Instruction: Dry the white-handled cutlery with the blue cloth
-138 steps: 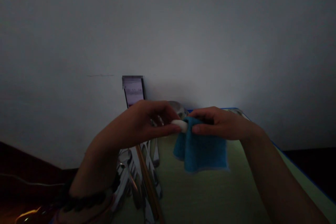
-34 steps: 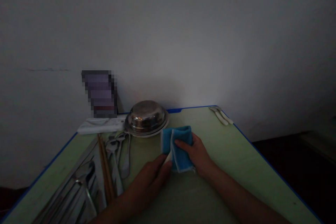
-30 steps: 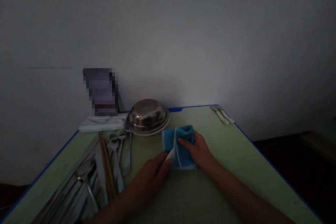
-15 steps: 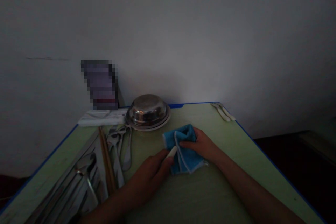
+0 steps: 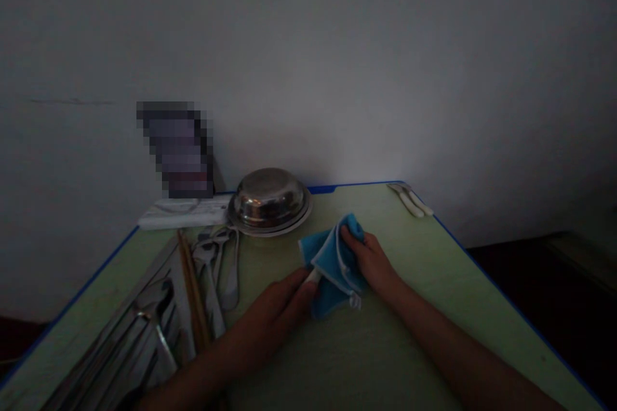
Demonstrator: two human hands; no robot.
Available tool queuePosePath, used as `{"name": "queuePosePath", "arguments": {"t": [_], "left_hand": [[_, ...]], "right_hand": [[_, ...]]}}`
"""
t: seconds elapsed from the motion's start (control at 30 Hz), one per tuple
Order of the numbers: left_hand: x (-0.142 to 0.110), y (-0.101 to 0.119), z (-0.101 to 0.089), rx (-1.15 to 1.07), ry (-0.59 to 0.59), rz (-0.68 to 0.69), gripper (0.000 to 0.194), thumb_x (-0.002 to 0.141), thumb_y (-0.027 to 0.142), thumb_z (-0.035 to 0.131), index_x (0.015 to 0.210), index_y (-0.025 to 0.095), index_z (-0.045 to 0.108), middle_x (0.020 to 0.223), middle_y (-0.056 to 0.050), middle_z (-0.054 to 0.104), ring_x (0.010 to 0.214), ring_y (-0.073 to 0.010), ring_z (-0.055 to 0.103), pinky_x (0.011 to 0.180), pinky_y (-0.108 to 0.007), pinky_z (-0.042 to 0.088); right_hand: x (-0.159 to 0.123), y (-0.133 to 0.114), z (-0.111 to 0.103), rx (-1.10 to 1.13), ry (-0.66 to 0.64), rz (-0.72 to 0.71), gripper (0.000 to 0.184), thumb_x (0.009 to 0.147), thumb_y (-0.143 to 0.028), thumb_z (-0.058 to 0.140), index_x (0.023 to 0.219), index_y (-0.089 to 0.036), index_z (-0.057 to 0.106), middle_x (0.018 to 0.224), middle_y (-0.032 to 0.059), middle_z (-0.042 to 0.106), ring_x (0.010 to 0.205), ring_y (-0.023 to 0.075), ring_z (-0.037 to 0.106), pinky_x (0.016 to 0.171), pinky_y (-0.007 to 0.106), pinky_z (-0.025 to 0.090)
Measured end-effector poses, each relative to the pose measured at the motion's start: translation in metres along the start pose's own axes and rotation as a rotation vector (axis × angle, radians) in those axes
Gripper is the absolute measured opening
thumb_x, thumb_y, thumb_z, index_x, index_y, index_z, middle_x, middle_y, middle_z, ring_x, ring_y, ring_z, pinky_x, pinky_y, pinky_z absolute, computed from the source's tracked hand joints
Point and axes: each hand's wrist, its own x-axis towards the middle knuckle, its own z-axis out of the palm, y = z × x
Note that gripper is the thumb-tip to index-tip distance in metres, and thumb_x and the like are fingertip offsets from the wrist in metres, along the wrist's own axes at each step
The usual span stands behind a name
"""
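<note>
My left hand (image 5: 282, 311) is closed around the white handle (image 5: 314, 276) of a utensil. The utensil's far end is hidden inside a blue cloth (image 5: 332, 260) with pale edging and a small white loop, so its kind does not show. My right hand (image 5: 373, 263) grips the cloth, thumb on top, folding it about the utensil. Both hands are above the middle of the pale green table (image 5: 385, 359). To the left of my left hand lie several metal spoons (image 5: 231, 276) and a pair of wooden chopsticks (image 5: 193, 295).
An upturned steel bowl (image 5: 270, 196) rests on a plate at the back. Two white-handled utensils (image 5: 414, 202) lie in the far right corner. At front left is a cutlery tray (image 5: 110, 340) with metal pieces. Behind it, a blurred-out upright device (image 5: 178, 154) leans near the wall.
My right hand has shifted slightly up, and the cloth is now folded further over the utensil, covering more of its handle. The view has moved a little.
</note>
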Motion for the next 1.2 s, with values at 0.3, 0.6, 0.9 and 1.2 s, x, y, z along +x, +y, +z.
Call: {"name": "queuePosePath", "arguments": {"t": [0.3,0.6,0.9,1.2], "left_hand": [[-0.005,0.001,0.003,0.175,-0.038,0.006,0.029,0.094,0.039,0.027,0.099,0.022,0.05,0.089,-0.003,0.063,0.082,-0.0184,0.06,0.077,-0.027,0.043],[-0.004,0.003,0.005,0.188,-0.049,-0.019,0.03,0.095,0.039,0.026,0.098,0.022,0.05,0.086,-0.003,0.063,0.079,-0.0194,0.061,0.075,-0.029,0.043],[-0.001,-0.006,0.003,-0.049,0.017,-0.037,0.031,0.093,0.041,0.031,0.084,0.02,0.053,0.078,0.0,0.058,0.072,-0.0152,0.054,0.068,-0.024,0.043],[-0.001,-0.008,0.004,-0.03,0.07,-0.064,0.033,0.091,0.041,0.033,0.08,0.019,0.055,0.069,0.001,0.056,0.064,-0.0148,0.051,0.059,-0.023,0.042]], "right_hand": [[-0.005,-0.01,0.003,-0.084,0.003,-0.002,0.037,0.059,-0.043,0.074,0.08,-0.018,0.057,0.075,-0.0008,0.061,0.068,0.0146,0.055,0.065,0.027,0.045],[-0.006,-0.01,0.003,-0.13,0.002,-0.047,0.034,0.072,-0.048,0.062,0.062,-0.018,0.05,0.059,-0.0042,0.047,0.056,0.011,0.043,0.054,0.024,0.036],[-0.001,0.0,-0.003,0.033,-0.086,0.053,0.042,0.079,-0.054,0.05,0.059,-0.018,0.045,0.052,-0.0055,0.04,0.049,0.0088,0.038,0.053,0.024,0.036],[0.001,-0.001,-0.014,0.129,-0.318,0.123,0.029,0.063,-0.036,0.072,0.08,-0.016,0.059,0.073,-0.0006,0.061,0.066,0.0133,0.057,0.068,0.029,0.047]]}}
